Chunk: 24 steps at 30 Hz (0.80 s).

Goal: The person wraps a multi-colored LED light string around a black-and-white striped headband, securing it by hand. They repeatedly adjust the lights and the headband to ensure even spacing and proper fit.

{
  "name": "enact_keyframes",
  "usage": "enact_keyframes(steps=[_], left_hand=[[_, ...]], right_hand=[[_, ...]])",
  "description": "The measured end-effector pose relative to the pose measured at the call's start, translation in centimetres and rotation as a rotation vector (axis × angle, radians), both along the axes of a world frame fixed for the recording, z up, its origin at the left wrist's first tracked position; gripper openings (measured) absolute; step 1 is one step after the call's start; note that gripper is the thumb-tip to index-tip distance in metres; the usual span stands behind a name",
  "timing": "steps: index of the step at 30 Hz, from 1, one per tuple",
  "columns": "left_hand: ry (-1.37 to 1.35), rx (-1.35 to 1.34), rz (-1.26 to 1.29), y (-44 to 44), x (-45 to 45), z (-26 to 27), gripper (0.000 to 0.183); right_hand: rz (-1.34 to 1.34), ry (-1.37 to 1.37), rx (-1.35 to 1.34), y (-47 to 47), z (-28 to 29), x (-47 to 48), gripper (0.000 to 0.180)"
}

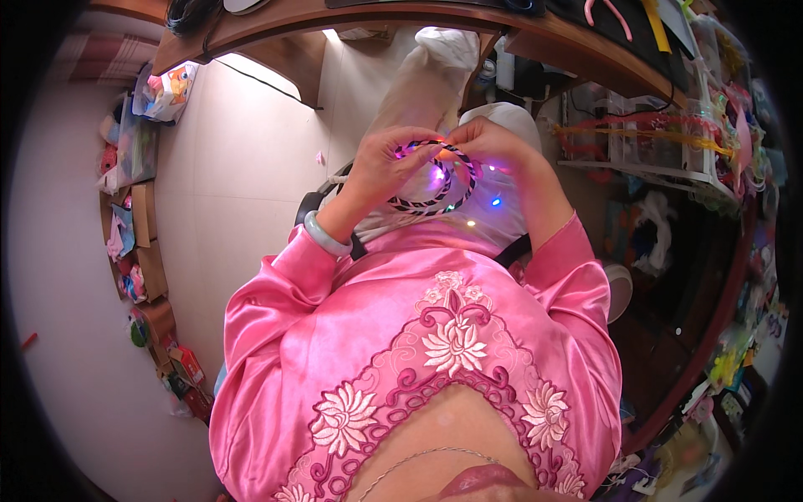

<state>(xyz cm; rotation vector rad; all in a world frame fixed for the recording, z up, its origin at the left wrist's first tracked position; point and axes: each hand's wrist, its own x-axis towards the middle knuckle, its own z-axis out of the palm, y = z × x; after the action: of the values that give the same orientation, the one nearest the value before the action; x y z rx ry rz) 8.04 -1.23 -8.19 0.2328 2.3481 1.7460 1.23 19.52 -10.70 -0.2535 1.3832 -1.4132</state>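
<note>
My left hand (390, 160), with a pale bangle (327, 234) on the wrist, grips a looped cord with black and pale stripes (472, 182) above my lap. The loops hang below the fingers. My right hand (492, 145) meets the left at the top of the loops, its thumb and fingers pinched together. What lies between those fingertips is partly hidden; it looks like part of the lit string. Small glowing lights in purple, green, white and blue, such as a blue bulb (497, 201), hang within and beside the loops, over the white trousers (426, 88).
A wooden desk edge (263, 37) runs ahead, with pink-handled pliers (618, 16) on top at the right. A white rack (640, 164) with strands stands right. Cardboard boxes (150, 270) and a plastic bin (139, 141) line the left wall.
</note>
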Motion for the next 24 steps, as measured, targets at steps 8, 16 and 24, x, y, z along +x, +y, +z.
enact_keyframes(steps=[8,16,24], left_hand=[[-0.32,0.218,0.044,-0.1,-0.4,-0.9,0.026],[-0.373,0.202,0.051,0.0,-0.7,-0.9,0.028],[-0.056,0.203,0.012,0.9,-0.2,0.4,0.023]], right_hand=[[0.074,0.065,-0.038,1.5,-1.8,0.6,0.025],[-0.088,0.106,-0.033,2.0,-1.4,1.5,0.021],[-0.327,0.273,0.015,2.1,-0.7,1.0,0.015]])
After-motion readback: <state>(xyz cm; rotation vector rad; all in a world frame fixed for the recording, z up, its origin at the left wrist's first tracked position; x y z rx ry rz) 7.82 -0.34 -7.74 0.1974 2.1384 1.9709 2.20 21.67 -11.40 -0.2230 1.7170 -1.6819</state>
